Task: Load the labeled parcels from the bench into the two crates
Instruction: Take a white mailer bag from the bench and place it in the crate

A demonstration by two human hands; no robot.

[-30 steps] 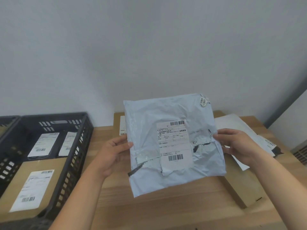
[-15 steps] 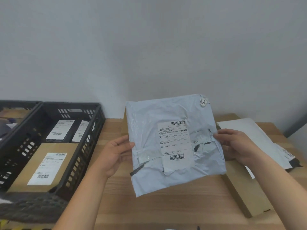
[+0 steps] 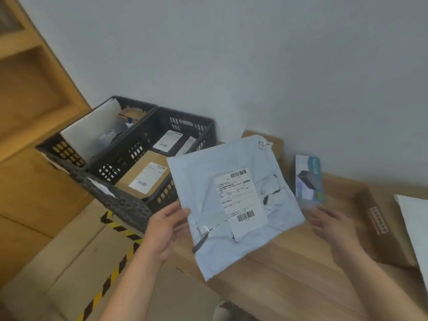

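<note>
A pale grey poly-mailer parcel (image 3: 234,200) with a white barcode label hangs in the air over the wooden bench (image 3: 289,269). My left hand (image 3: 165,230) grips its left edge, thumb on the front. My right hand (image 3: 333,224) is off the parcel, just to its right, with relaxed fingers and nothing in it. Two black slatted crates stand to the left: the nearer crate (image 3: 129,165) holds a brown labeled box (image 3: 143,179) and dark labeled parcels, the farther crate (image 3: 69,149) holds a white mailer and other packages.
On the bench lie a blue-and-white product box (image 3: 309,178), a brown carton (image 3: 379,225) with red tape, a white parcel (image 3: 414,228) at the right edge and a cardboard box (image 3: 275,141) behind the mailer. Yellow-black tape marks the floor (image 3: 111,269). A wooden door (image 3: 32,93) stands left.
My right hand has let go of the mailer, which my left hand alone now holds. The view has swung left and tilted, bringing both crates, the floor and the door into sight.
</note>
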